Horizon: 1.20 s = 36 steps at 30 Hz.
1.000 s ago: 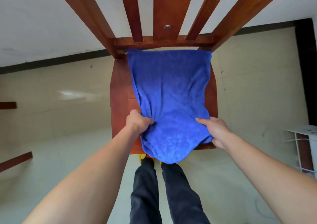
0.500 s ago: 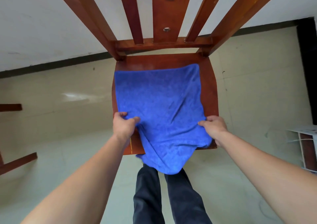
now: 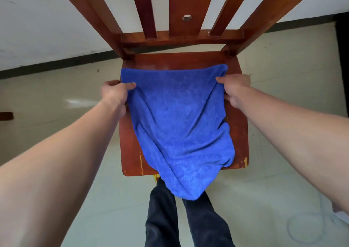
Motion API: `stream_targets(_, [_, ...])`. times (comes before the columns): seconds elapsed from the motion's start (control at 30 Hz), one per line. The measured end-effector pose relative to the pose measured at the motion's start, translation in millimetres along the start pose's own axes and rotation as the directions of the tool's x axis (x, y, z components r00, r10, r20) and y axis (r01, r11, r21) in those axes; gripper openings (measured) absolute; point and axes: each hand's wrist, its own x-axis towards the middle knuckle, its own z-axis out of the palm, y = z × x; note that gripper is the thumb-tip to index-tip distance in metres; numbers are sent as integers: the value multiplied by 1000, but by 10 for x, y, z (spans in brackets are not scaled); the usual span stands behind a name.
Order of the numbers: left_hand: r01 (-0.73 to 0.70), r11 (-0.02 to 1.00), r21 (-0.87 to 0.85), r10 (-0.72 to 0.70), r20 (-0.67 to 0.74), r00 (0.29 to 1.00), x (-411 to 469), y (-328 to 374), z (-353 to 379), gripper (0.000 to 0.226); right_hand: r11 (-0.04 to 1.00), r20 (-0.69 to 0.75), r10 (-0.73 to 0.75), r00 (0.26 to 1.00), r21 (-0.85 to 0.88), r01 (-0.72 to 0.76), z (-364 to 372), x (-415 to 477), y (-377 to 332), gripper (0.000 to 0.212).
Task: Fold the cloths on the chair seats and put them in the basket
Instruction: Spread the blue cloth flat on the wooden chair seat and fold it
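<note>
- Head view, blue cloth (image 3: 179,125): lies on the chair seat (image 3: 238,133). Its far edge is stretched between my hands, and its near end sags over the seat's near edge in front of my trousers (image 3: 164,218).
- Left hand (image 3: 113,93): thumb on top, fingers curled beneath, pinching the cloth's far-left corner.
- Right hand (image 3: 236,90): likewise pinching the far-right corner.
- Purpose of hold, as I judge it: gripping both far corners keeps that edge straight, ready to carry over to the near end for a first fold.
- Chair seat: reddish wood, bare at the left, right and far sides of the cloth; it serves as my folding surface.
- Chair back slats (image 3: 183,8): upright at the far side.
- Basket: not in view.
</note>
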Motion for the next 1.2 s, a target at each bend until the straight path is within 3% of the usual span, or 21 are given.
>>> stream_targets(0.07, [-37, 999, 30, 36, 45, 998, 43, 94, 29, 35, 998, -92, -56, 994, 8, 57, -60, 78, -77, 9])
stream_targets(0.17, [-90, 994, 57, 88, 29, 996, 73, 224, 66, 17, 991, -208, -128, 970, 4, 132, -190, 165, -225, 19])
stream_targets(0.33, [-112, 993, -18, 112, -1, 994, 142, 348, 164, 24, 981, -290, -194, 937, -42, 190, -297, 318, -337, 10])
stream_targets(0.4, [-109, 994, -10, 109, -24, 994, 181, 347, 194, 21, 982, -267, -182, 946, -96, 162, -283, 359, -283, 7])
stream_targets(0.57, [-121, 984, 131, 132, -73, 989, 144, 176, 126, 15, 957, -183, -200, 962, -247, 152, -351, 266, 11, 34])
stream_targets(0.67, [-83, 987, 135, 90, -46, 995, -78, -88, 9, 22, 956, -181, -175, 968, -268, 123, -478, 33, 303, 38])
stream_targets(0.9, [84, 970, 227, -98, 51, 994, -822, -914, -277, 32, 988, -80, 80, 994, -128, -90, -769, -713, 1170, 20])
stream_targets(1.03, [210, 934, 291, -245, 90, 965, -1106, -1328, -441, 28, 965, 40, 191, 981, -192, -180, -930, -1000, 1513, 13])
stream_targets(1.2, [139, 931, 339, -182, 99, 978, -1168, -1438, -527, 32, 951, 92, 218, 972, -244, -190, -1014, -1062, 1531, 13])
